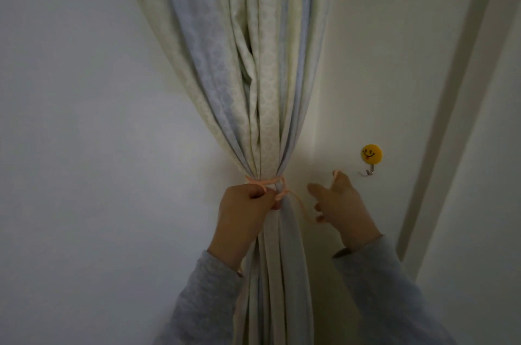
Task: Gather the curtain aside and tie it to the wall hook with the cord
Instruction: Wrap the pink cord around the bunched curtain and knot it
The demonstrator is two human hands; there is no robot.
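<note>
In the head view, the curtain (262,108) is seen gathered into a narrow bundle left of centre, hanging against the pale wall (366,62). A pink cord (270,181) is wrapped around the bundle at its waist, just above the left hand (244,208), and a crossing or knot appears to sit at the right edge of the wrap. The left hand is curled around the gathered folds and the cord there is pinched under its fingers, apparently so that the wrap is kept from slipping while the free end is handled.

From the knot, a loose length of cord is led down and to the right to the right hand (339,203). The fingers of that hand are partly curled; the cord seems to be caught among them, with a small pink tip visible above the raised forefinger, though the exact grip cannot be made out. The hand is held near the wall hook (371,158), a yellow smiley-face disc with a small metal hook below it, and is not touching it. The cord is judged to be carried toward the hook for tying; the hook itself is still bare. Grey sleeves (394,296) are worn on both arms.
</note>
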